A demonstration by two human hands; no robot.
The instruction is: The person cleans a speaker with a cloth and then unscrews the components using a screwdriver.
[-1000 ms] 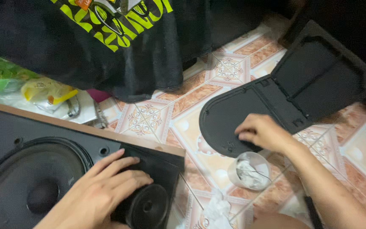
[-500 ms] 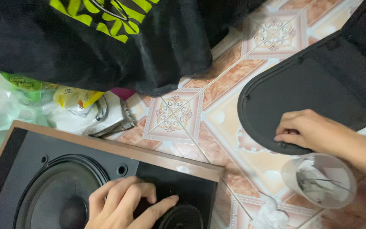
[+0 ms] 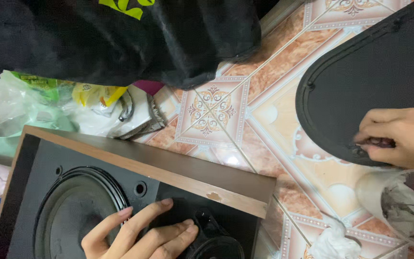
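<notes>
The left hand (image 3: 142, 232) lay flat, fingers spread, on the speaker cabinet (image 3: 120, 192); the right hand (image 3: 398, 136) pinched the black grille cover (image 3: 360, 81).

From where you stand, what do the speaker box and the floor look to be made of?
The brown-edged speaker box looks like wood or veneered board: a matte brown rim with a pale chip, around a black front panel. The patterned floor looks like glazed ceramic tile, glossy with grout lines.

Single head view, steeply downward, close over speaker cabinet (image 3: 135, 192), tiled floor (image 3: 264, 115).
</notes>
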